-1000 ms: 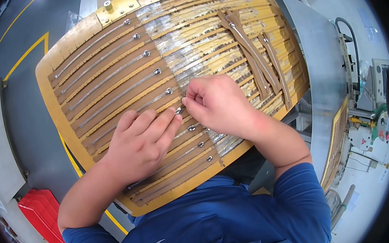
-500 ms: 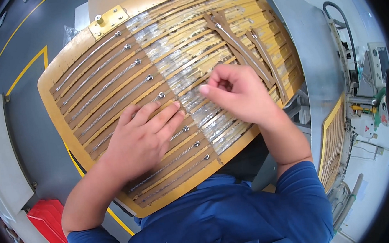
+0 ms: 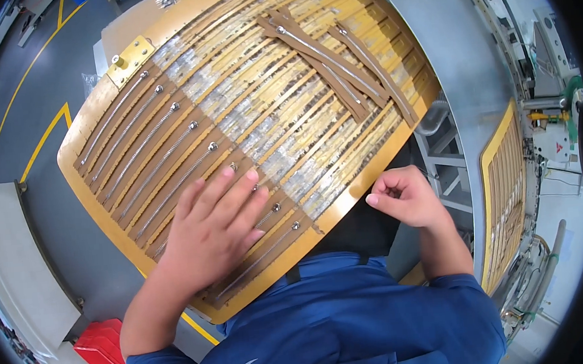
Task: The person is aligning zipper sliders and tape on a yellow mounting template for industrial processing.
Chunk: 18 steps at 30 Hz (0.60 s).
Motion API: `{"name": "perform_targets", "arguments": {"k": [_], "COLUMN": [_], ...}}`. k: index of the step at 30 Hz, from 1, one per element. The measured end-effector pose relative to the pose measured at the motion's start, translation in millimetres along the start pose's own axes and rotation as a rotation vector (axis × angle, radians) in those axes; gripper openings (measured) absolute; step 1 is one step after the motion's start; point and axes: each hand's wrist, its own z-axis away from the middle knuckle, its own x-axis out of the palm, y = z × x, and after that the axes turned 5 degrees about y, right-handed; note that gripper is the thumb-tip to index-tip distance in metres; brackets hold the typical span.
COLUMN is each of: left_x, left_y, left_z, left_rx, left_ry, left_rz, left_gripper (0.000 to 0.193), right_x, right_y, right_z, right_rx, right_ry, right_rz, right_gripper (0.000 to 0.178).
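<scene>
Pressing flat on the slotted yellow board [image 3: 159, 62], your left hand [image 3: 217, 232] lies palm down near the board's edge closest to you, fingers spread wide and pointing up and to the right across the grooves. It grips nothing; the fingertips [image 3: 253, 176] rest over the ends of the long metal springs [image 3: 158, 134] that fill the grooves on the board's left part, each spring ending in a small round silver head. Your left forearm runs down and to the left from the hand, off the board's near rim, with the elbow over the grey floor.

Your right hand [image 3: 406, 197] hangs off the board, just beyond its lower right rim, over the dark gap between the board and your blue shirt [image 3: 358, 327]. Its fingers are curled in toward the thumb in a narrow, loose pinch; you cannot tell whether anything small sits between them. The right forearm drops straight down from that hand toward your shoulder.

On the board's far right part, well apart from both hands, several brown strips [image 3: 337, 62] lie crossed at an angle over the grooves. A brass hinge plate [image 3: 130, 58] sits at the board's upper left corner. Red bins [image 3: 106, 350] sit on the floor below the board's left end.
</scene>
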Motion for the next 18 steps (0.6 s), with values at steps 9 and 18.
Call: {"name": "perform_targets", "arguments": {"k": [9,18], "left_x": [17,24], "left_y": [2,13], "left_z": [-8,-11], "left_rx": [-0.080,-0.274], "left_ry": [0.169,0.188], "left_rz": [0.179,0.207], "left_gripper": [0.024,0.018], "right_x": [12,59], "right_y": [9,-70], "right_z": [2,-74], "right_rx": [-0.117,-0.676], "right_ry": [-0.009,-0.132], "right_rz": [0.048,0.566], "right_gripper": [0.025,0.011]}}
